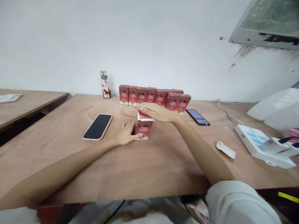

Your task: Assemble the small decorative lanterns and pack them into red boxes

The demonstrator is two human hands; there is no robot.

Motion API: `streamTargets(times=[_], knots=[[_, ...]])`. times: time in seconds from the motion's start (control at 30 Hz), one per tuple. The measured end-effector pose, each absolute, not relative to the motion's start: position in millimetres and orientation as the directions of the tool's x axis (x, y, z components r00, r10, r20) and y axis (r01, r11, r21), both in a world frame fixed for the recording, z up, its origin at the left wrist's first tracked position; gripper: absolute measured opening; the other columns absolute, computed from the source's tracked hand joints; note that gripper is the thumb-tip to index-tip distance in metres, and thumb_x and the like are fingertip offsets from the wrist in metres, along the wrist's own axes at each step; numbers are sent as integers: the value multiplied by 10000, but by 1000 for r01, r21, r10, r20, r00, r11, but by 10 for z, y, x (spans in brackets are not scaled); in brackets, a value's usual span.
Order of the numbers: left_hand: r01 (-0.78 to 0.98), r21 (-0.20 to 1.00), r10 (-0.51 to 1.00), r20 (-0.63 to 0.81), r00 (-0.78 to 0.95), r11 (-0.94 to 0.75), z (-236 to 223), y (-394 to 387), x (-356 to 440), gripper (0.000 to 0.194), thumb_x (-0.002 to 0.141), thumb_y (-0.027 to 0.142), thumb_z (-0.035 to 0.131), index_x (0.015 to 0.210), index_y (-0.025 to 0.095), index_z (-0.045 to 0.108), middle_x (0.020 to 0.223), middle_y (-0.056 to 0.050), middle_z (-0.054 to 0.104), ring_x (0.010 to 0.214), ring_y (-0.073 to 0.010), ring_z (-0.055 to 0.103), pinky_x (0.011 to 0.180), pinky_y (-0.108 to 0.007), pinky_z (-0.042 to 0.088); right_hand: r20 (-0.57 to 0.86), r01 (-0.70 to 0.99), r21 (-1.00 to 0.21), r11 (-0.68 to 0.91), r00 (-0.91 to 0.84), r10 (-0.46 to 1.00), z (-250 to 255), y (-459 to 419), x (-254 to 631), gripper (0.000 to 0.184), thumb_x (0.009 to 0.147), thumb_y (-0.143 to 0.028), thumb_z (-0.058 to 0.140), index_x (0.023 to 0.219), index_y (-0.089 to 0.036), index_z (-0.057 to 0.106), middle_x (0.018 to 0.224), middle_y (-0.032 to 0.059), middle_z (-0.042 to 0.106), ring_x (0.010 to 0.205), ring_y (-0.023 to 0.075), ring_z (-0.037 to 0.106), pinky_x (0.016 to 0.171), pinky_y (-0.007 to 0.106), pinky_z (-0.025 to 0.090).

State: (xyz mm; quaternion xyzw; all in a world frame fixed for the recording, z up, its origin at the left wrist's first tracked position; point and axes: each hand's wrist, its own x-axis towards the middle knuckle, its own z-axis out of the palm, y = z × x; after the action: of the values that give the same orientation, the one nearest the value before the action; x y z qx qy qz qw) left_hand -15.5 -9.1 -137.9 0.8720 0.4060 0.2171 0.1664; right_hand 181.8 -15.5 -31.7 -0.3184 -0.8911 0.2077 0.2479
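Note:
A small red printed carton (144,128) stands upright on the table in front of me, its top flap with a white edge partly raised. My left hand (126,133) grips it low down, the thumb across the front and the fingers along the left side. Over the top of the carton lies my right hand (158,112), fingers stretched out to the left and touching the flap. Behind it stands a row of several matching red cartons (133,95), some placed two deep at the right end.
A pink-edged phone (98,127) lies left of the hands, a dark phone (198,117) to the right. A slim package (105,84) leans against the wall. On the right are a white power strip (261,144) with plugs, a cable (227,113) and a crumpled white scrap (226,150).

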Motion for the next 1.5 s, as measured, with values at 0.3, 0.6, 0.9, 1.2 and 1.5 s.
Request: streamTargets(times=[0.3, 0.6, 0.9, 1.2, 1.5], knots=[[630, 481, 780, 224, 584, -609, -1328, -118, -139, 577, 833, 568, 477, 1262, 182, 458, 1273, -154, 579, 1202, -367, 498, 1007, -581, 308, 147, 440, -645, 625, -731, 666, -128, -208, 2054, 397, 862, -371, 587, 1238, -246, 611, 1295, 18, 610, 1194, 232, 563, 1013, 375, 439], [629, 485, 783, 236, 575, -608, -1375, -93, -148, 568, 825, 592, 474, 1216, 181, 496, 1243, -150, 593, 1197, -370, 499, 1008, -591, 316, 202, 453, -588, 670, -720, 664, -171, -225, 1995, 469, 795, -369, 671, 1245, -255, 599, 1294, 8, 609, 1190, 222, 568, 985, 350, 462], [647, 521, 814, 188, 550, -557, -1304, -125, -113, 611, 818, 572, 464, 1264, 155, 456, 1297, -150, 555, 1236, -362, 470, 1046, -560, 293, 300, 456, -554, 696, -670, 679, -237, -195, 1881, 363, 840, -411, 610, 1173, -271, 648, 1288, -24, 603, 1249, 234, 527, 1064, 359, 411], [653, 580, 853, 155, 498, -487, -1304, -85, -122, 605, 822, 603, 435, 1259, 188, 480, 1330, -119, 552, 1262, -356, 456, 1070, -549, 268, 413, 457, -434, 776, -665, 622, -372, -69, 1847, 296, 898, -330, 550, 1181, -309, 632, 1301, -48, 588, 1249, 205, 526, 1087, 368, 394], [628, 654, 880, 128, 457, -422, -1259, -121, -154, 696, 777, 600, 520, 1322, 175, 441, 1386, -139, 502, 1294, -368, 416, 1089, -558, 238, 307, 422, -415, 806, -769, 560, -326, -93, 1992, 384, 973, -318, 406, 1351, -282, 464, 1450, 0, 435, 1347, 170, 411, 1121, 395, 335]])
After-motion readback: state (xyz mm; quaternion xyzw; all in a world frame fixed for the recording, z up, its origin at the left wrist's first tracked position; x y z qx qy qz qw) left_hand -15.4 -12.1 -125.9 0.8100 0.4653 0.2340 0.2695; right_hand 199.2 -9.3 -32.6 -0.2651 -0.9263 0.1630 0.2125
